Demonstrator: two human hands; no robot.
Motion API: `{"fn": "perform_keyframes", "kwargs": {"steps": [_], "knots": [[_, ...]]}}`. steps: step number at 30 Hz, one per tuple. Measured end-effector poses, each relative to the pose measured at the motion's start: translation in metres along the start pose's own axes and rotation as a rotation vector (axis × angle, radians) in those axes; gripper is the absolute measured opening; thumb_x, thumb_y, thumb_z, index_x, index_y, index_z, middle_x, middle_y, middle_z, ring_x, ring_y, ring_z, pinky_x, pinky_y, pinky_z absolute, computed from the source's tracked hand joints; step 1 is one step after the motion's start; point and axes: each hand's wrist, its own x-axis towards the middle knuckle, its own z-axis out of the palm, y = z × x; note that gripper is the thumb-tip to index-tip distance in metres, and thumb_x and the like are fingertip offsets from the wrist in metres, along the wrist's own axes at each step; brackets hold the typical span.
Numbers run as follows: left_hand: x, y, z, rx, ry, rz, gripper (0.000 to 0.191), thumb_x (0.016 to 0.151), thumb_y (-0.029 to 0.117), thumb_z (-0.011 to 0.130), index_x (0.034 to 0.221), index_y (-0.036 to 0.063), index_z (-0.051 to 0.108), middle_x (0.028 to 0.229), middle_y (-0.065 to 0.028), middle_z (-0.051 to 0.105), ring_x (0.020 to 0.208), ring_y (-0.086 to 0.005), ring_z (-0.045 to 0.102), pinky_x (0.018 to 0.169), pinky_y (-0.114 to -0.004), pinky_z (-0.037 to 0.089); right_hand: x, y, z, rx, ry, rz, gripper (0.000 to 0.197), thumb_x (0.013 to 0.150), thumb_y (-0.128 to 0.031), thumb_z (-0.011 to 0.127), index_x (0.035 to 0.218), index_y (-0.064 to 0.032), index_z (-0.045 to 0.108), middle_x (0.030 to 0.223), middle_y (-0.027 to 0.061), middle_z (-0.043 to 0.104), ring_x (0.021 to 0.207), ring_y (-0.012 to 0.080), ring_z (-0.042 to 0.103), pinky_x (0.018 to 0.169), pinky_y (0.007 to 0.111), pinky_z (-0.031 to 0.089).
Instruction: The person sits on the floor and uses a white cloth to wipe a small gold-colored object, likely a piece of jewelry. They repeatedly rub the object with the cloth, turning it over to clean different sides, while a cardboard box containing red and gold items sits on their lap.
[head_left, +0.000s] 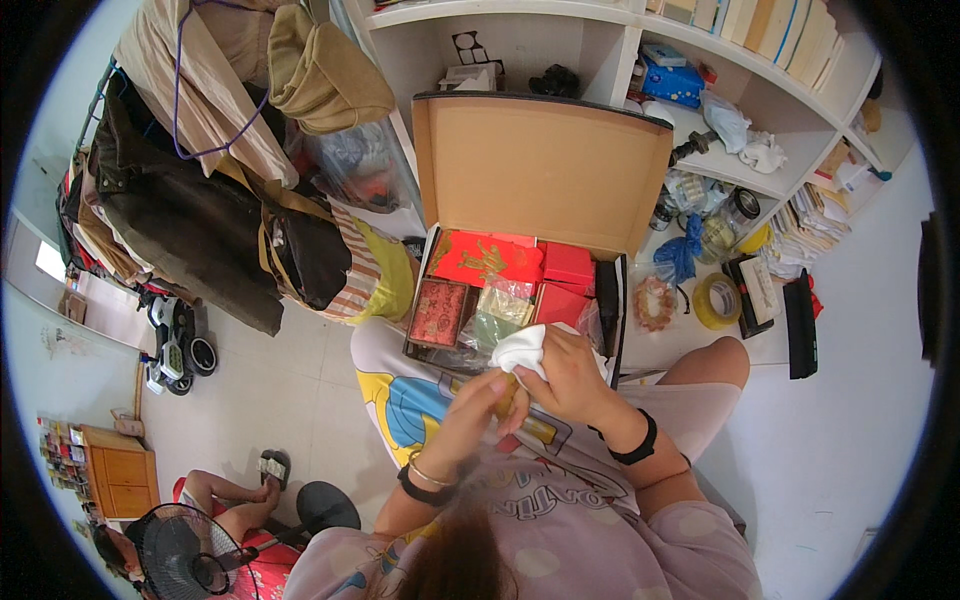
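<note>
My right hand grips a bunched white cloth. Just below the cloth, my left hand has its fingers around a small yellowish object, mostly hidden by fingers. Both hands meet over my lap, at the near edge of an open cardboard box with its lid raised. Inside it lie a red patterned box, a red envelope or packet with gold print, plain red boxes and clear plastic bags.
Right of the box are a tape roll, a bagged beaded bracelet, a glass jar and a black case. White shelving stands behind. Hanging clothes are at left. A person sits by a fan.
</note>
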Motion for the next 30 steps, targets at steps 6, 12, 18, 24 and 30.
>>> {"fn": "perform_keyframes", "kwargs": {"steps": [6, 12, 18, 24, 30], "knots": [[0.001, 0.001, 0.001, -0.005, -0.024, -0.011, 0.04, 0.097, 0.039, 0.034, 0.092, 0.003, 0.051, 0.066, -0.0021, 0.052, 0.055, -0.007, 0.043, 0.05, -0.02, 0.032, -0.003, -0.003, 0.007, 0.057, 0.121, 0.064, 0.02, 0.083, -0.018, 0.059, 0.092, -0.0008, 0.059, 0.079, 0.0162, 0.058, 0.07, 0.0334, 0.058, 0.06, 0.04, 0.046], [0.0, -0.001, 0.006, 0.077, 0.016, -0.004, 0.033, 0.098, 0.032, 0.037, 0.087, 0.0056, 0.052, 0.066, 0.0004, 0.052, 0.052, -0.0041, 0.038, 0.048, -0.018, 0.03, -0.002, -0.006, 0.006, 0.135, 0.207, 0.121, 0.019, 0.086, -0.018, 0.057, 0.089, 0.0003, 0.061, 0.073, 0.0161, 0.06, 0.063, 0.0322, 0.058, 0.055, 0.038, 0.045], [-0.001, 0.002, 0.013, 0.149, 0.024, 0.034, 0.032, 0.098, 0.031, 0.039, 0.089, 0.0051, 0.055, 0.066, 0.0016, 0.052, 0.053, -0.0035, 0.037, 0.048, -0.018, 0.031, -0.006, -0.005, 0.007, 0.428, 0.209, 0.348, 0.026, 0.093, -0.023, 0.052, 0.089, 0.002, 0.061, 0.067, 0.0085, 0.058, 0.054, 0.0182, 0.057, 0.05, 0.03, 0.042], [-0.004, 0.006, 0.014, 0.127, 0.092, 0.088, 0.033, 0.098, 0.029, 0.039, 0.107, 0.003, 0.058, 0.067, 0.0015, 0.052, 0.053, -0.0034, 0.037, 0.049, -0.017, 0.031, -0.007, 0.006, -0.001, 1.007, 0.321, 0.554, 0.032, 0.098, -0.027, 0.044, 0.104, 0.0013, 0.058, 0.091, 0.0048, 0.062, 0.076, 0.0111, 0.06, 0.062, 0.024, 0.048], [-0.006, -0.007, 0.004, 0.007, 0.096, 0.087, 0.034, 0.098, 0.027, 0.038, 0.106, 0.0006, 0.057, 0.068, -0.0002, 0.053, 0.053, -0.0037, 0.039, 0.05, -0.017, 0.032, 0.011, 0.003, -0.026, 0.516, -0.16, -0.096, 0.039, 0.084, -0.017, 0.06, 0.119, -0.001, 0.054, 0.113, 0.0138, 0.059, 0.103, 0.0278, 0.058, 0.086, 0.036, 0.045]]}}
